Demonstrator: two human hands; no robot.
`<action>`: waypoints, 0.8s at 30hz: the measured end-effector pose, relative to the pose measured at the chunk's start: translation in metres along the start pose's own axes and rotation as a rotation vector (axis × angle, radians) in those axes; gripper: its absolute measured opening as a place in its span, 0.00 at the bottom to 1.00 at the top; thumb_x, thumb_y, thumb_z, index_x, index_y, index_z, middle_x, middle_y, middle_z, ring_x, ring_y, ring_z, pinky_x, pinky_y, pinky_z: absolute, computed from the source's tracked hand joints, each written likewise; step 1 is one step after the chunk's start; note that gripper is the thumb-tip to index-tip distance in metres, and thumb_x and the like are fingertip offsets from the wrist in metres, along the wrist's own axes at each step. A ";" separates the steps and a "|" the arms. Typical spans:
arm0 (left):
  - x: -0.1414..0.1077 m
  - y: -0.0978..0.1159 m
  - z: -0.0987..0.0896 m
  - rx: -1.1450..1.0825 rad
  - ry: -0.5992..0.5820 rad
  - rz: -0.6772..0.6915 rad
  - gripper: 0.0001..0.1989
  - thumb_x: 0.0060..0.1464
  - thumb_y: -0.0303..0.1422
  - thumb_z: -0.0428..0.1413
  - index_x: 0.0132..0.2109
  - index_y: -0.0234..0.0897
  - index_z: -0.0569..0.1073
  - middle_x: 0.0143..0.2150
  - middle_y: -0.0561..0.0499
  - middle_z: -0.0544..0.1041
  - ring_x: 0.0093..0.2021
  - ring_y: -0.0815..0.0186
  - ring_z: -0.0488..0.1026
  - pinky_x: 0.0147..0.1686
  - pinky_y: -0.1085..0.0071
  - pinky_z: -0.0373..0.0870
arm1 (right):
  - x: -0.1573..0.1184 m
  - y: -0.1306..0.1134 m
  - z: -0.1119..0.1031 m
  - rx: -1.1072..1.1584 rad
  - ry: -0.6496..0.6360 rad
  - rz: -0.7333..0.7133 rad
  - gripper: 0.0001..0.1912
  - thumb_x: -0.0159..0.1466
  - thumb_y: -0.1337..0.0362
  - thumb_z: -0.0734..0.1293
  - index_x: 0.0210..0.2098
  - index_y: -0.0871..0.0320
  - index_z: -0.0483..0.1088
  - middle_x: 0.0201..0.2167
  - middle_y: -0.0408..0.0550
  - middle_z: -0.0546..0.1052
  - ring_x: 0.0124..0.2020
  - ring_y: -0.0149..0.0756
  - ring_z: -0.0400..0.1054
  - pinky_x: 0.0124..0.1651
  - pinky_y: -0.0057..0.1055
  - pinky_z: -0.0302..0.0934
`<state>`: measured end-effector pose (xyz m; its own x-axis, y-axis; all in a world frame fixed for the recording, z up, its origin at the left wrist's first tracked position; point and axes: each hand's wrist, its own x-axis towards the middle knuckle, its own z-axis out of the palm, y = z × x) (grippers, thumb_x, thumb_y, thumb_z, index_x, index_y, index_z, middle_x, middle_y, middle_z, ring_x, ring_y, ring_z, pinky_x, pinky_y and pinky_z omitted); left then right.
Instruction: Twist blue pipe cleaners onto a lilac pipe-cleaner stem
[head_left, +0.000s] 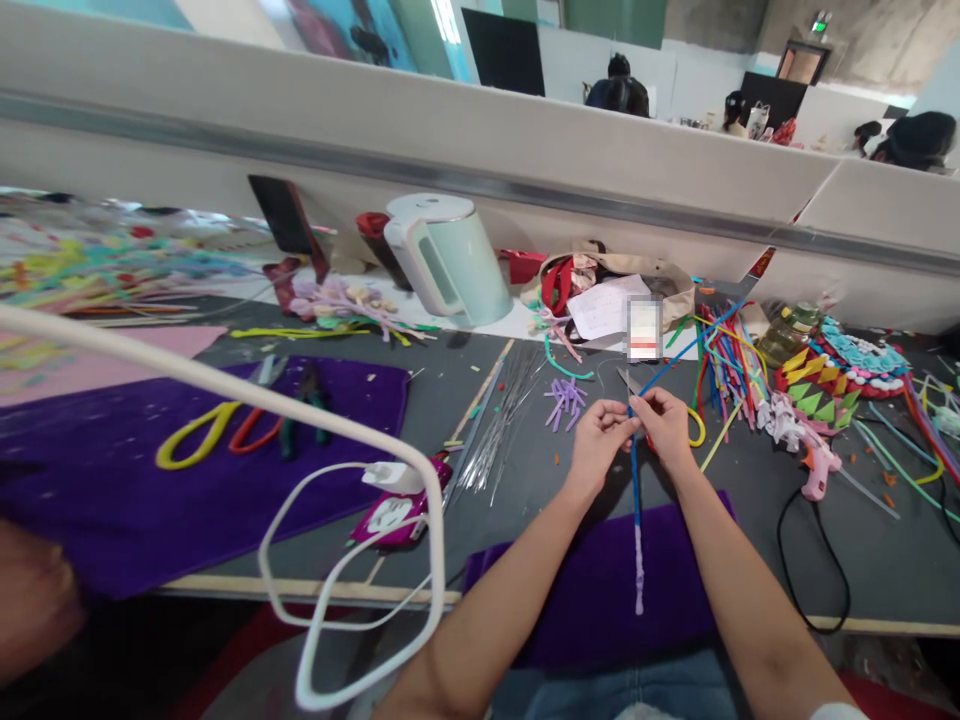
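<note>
My left hand and my right hand are close together over the dark table, both closed on a blue pipe cleaner. Its lower end carries a pale lilac wrapped tip that hangs over a purple cloth. From my hands the blue strand also runs up to the right. Scissor blades stick out just above my fingers, and red and yellow loops show beside my right hand. Whether my right hand also grips the scissors is hard to tell. Short lilac pieces lie left of my hands.
Silver wires, a magenta device and a white looped cable or frame are at left. A kettle stands behind. Colourful pipe cleaners and a pink glue gun with black cord are right. A blurred hand shows far left.
</note>
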<state>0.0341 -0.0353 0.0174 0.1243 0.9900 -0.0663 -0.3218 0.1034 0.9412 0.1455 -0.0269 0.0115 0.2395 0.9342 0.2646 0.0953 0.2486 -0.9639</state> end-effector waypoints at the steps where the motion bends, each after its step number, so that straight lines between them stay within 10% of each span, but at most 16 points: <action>1: 0.000 -0.001 0.000 0.008 0.012 0.004 0.19 0.35 0.34 0.65 0.34 0.35 0.65 0.21 0.59 0.70 0.17 0.75 0.65 0.19 0.78 0.63 | 0.000 0.001 0.000 -0.034 0.006 -0.024 0.13 0.55 0.55 0.66 0.22 0.58 0.66 0.18 0.38 0.64 0.21 0.26 0.56 0.25 0.24 0.53; 24: 0.010 -0.013 -0.009 -0.264 0.112 -0.180 0.12 0.35 0.28 0.63 0.33 0.31 0.74 0.23 0.55 0.73 0.19 0.77 0.66 0.21 0.80 0.64 | -0.006 0.001 0.005 -0.218 0.011 -0.127 0.10 0.57 0.58 0.65 0.24 0.56 0.72 0.24 0.44 0.71 0.27 0.33 0.64 0.31 0.28 0.57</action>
<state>0.0311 -0.0264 0.0016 0.1023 0.9564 -0.2737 -0.5376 0.2846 0.7937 0.1398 -0.0309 0.0089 0.2226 0.8960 0.3843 0.3309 0.3013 -0.8943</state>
